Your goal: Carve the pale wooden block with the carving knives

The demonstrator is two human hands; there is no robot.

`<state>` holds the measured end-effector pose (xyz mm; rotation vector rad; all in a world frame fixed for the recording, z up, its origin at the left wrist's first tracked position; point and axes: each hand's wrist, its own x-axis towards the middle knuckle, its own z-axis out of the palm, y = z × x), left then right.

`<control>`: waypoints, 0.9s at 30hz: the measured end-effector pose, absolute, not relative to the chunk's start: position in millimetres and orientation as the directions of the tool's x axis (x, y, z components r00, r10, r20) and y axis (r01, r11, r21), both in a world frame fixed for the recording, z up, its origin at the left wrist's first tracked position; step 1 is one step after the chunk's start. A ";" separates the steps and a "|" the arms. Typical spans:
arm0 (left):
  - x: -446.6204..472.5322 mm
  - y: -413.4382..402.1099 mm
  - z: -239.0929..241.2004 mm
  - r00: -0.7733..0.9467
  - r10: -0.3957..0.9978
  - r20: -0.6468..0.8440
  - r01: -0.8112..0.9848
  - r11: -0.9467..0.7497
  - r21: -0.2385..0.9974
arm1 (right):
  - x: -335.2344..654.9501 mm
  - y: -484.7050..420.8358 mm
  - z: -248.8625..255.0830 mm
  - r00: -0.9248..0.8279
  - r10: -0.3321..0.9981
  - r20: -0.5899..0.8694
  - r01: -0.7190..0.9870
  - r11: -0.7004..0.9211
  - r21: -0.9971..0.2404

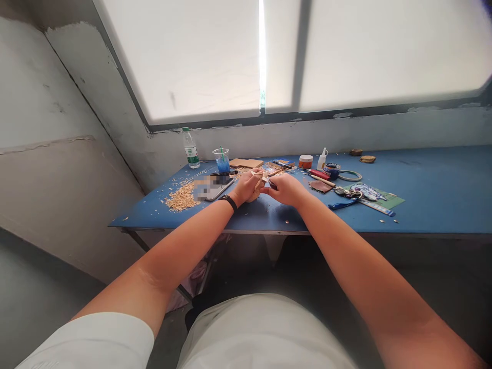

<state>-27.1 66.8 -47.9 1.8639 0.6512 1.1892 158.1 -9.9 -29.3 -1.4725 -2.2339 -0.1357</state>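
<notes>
My left hand (245, 187), with a dark band at the wrist, is closed around a small pale piece of wood (262, 183). Close beside it on the right, my right hand (287, 189) grips a carving knife (272, 185); its dark handle shows at the fingers and a short bright blade points toward the wood. Both hands are just above the front part of the blue table (434, 195). My fingers cover most of the wood, so its shape is unclear.
Left of my hands are a heap of wood shavings (183, 197), a phone (219, 190), a plastic cup (222, 161) and a water bottle (190, 149). To the right lie a ruler (376, 207), keys (340, 191), a tape roll (349, 176), a white squeeze bottle (322, 159) and an orange jar (306, 162).
</notes>
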 end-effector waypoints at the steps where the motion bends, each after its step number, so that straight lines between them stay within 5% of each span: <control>1: -27.0 67.0 -48.3 0.420 0.762 0.493 -0.001 -0.543 0.840 | 158.7 -9.7 -29.4 -0.308 0.851 0.424 0.895 0.411 -0.175; 10: -25.8 58.8 -44.5 0.422 0.776 0.469 0.013 -0.522 0.853 | 159.9 -7.8 -30.6 -0.156 0.883 0.444 0.936 0.275 -0.218; 18: -29.4 62.0 -42.7 0.452 0.728 0.516 0.029 -0.590 0.807 | 155.5 -10.3 -32.6 -0.338 0.820 0.463 0.866 0.463 -0.188; 27: -29.8 64.5 -46.0 0.446 0.763 0.468 -0.022 -0.513 0.858 | 156.4 -9.6 -30.2 -0.228 0.877 0.423 0.920 0.337 -0.201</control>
